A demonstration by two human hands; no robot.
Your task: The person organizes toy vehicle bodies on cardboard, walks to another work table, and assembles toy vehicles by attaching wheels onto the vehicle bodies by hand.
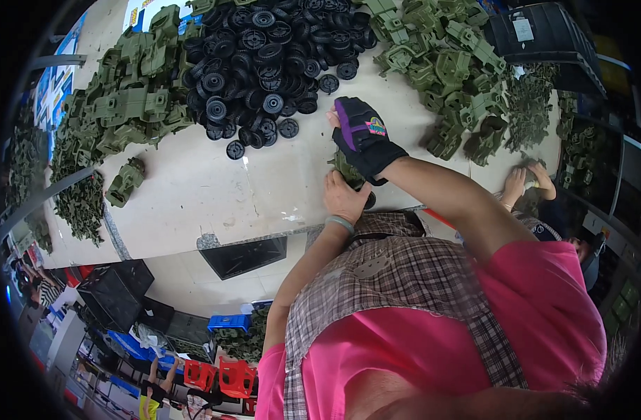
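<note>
Near the table's front edge, a green plastic toy vehicle body (346,170) is held between my two hands. My left hand (344,199), bare with a bracelet at the wrist, grips its near end, fingers closed. Over its far end is my right hand (363,136), in a black and purple fingerless glove, fingers curled down on it; their tips are partly hidden. A black wheel (370,201) shows beside my left thumb. Beyond my hands lies a big heap of black toy wheels (264,66), with a few loose ones at its near edge.
Green vehicle bodies are heaped at the left (135,87) and right (450,70); one single body (126,182) lies apart. Piles of small green parts (79,203) flank them. A black crate (545,38) stands far right. Another person's hands (525,183) work at the right.
</note>
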